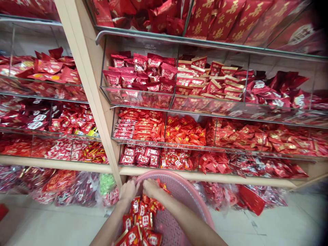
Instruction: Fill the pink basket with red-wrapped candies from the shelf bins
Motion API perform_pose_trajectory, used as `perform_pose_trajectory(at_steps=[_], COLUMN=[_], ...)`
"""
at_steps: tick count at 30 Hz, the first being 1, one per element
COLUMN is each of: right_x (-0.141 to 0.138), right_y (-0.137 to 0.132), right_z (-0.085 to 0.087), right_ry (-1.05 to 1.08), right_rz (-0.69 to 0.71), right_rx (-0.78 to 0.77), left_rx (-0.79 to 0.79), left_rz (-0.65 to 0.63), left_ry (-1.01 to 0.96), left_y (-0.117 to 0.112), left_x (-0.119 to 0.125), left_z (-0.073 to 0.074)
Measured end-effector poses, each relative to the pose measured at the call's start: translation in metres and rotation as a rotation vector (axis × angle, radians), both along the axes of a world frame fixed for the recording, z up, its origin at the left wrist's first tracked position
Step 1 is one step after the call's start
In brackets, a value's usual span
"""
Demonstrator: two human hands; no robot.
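A pink perforated plastic basket point(202, 205) stands below the shelves with small red wrapped packets point(143, 220) heaped in its left part. At the basket's far left side is my left hand point(128, 190), its fingers curled closed. Just to the right of it, inside the rim, my right hand point(151, 188) is closed too, over the packets. The fingertips of both hands point away from me, so what they grip is hidden. More orange-red packets point(163, 187) lie just right of my right hand.
Glass-fronted shelves point(205, 148) full of red packets rise ahead. A pale wooden upright point(87, 82) divides two shelf units. Clear plastic bags of packets point(84, 188) sit on the tiled floor point(289, 229) under the lowest shelf, with a red box point(252, 199) at right.
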State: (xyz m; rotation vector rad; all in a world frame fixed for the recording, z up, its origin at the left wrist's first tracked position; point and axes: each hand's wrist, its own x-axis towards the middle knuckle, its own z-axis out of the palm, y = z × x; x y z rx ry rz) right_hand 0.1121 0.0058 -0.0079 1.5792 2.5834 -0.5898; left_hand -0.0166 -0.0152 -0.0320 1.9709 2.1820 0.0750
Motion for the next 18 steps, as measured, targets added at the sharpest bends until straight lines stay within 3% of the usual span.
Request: perform_pose_trajectory(at_steps=[5,8,11,15,18], right_x=[0.005,0.02,0.043,0.077,0.1], right_y=[-0.009,-0.013,-0.011,0.003,0.026], right_z=[0.006,0.027,0.068,0.138,0.179], right_ry=[0.025,0.069,0.149,0.408,0.589], right_rz=[-0.042,-0.037,-0.021,-0.01,-0.135], right_rx=[0.059,0.098,0.13,0.242,0.381], left_rx=[0.012,0.009,-0.008,-0.027,-0.012], left_rz=[0.005,-0.001,0.005,0.022,0.019], left_ry=[0.0,-0.012,-0.022,-0.011,0.004], left_y=[0.0,0.0,0.0,0.0,-0.001], left_x=[-0.001,-0.001,0.0,0.001,0.0], left_z=[-0.002,-0.002,0.0,0.0,0.0])
